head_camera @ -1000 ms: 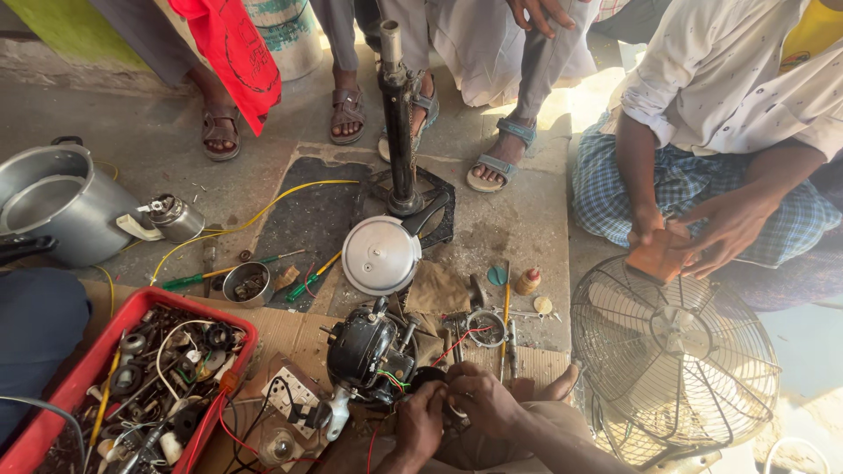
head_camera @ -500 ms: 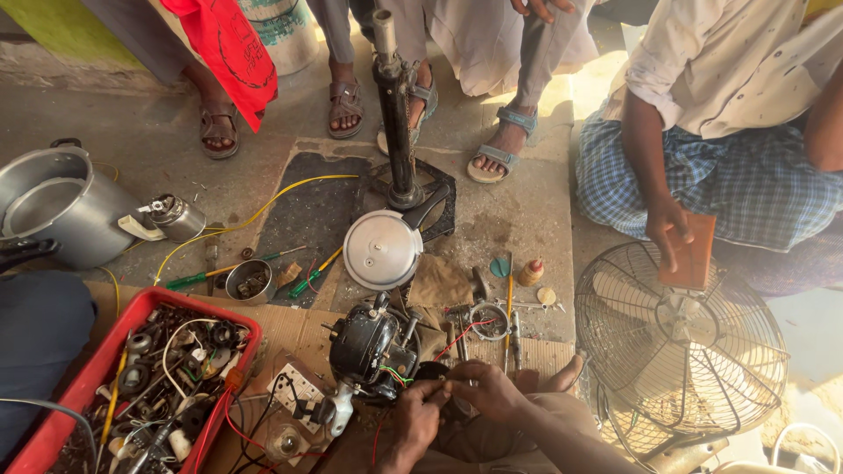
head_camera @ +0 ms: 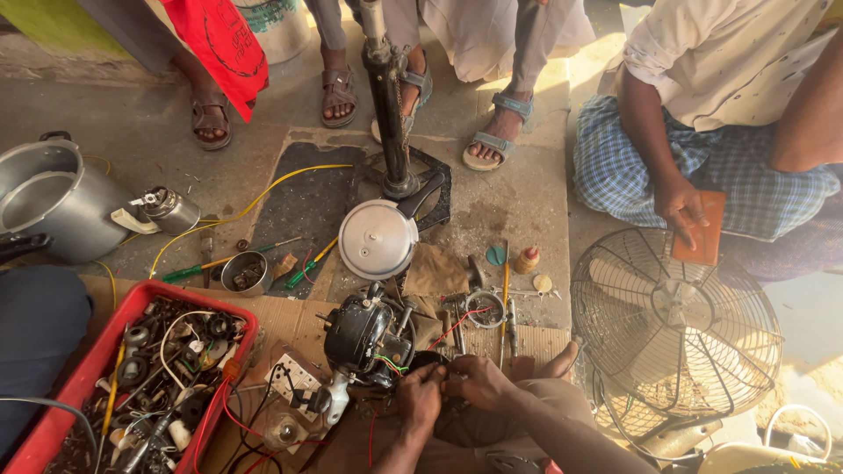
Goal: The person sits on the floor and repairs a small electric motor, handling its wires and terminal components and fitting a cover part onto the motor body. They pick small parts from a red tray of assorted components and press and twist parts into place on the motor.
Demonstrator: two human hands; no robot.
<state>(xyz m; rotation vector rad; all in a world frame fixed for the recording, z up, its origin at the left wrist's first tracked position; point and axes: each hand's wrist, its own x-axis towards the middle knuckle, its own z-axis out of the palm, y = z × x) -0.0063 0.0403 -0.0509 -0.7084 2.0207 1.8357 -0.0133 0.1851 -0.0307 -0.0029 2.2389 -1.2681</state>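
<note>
A black fan motor with coloured wires (head_camera: 364, 338) sits on brown cardboard, at ten o'clock from both hands. The left hand (head_camera: 420, 397) and right hand (head_camera: 479, 380) pinch a small dark part (head_camera: 442, 376) between them. At nine o'clock lies a red plastic tray of scrap parts (head_camera: 53, 420); a round wire fan guard (head_camera: 674, 326) at three.

Fan motor (head_camera: 362, 338) between parts tray (head_camera: 53, 412) at left and fan guard (head_camera: 674, 326) at right.

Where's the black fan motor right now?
Head view, lower centre: the black fan motor sits on cardboard, just left of both hands, below the pressure-cooker lid.
</note>
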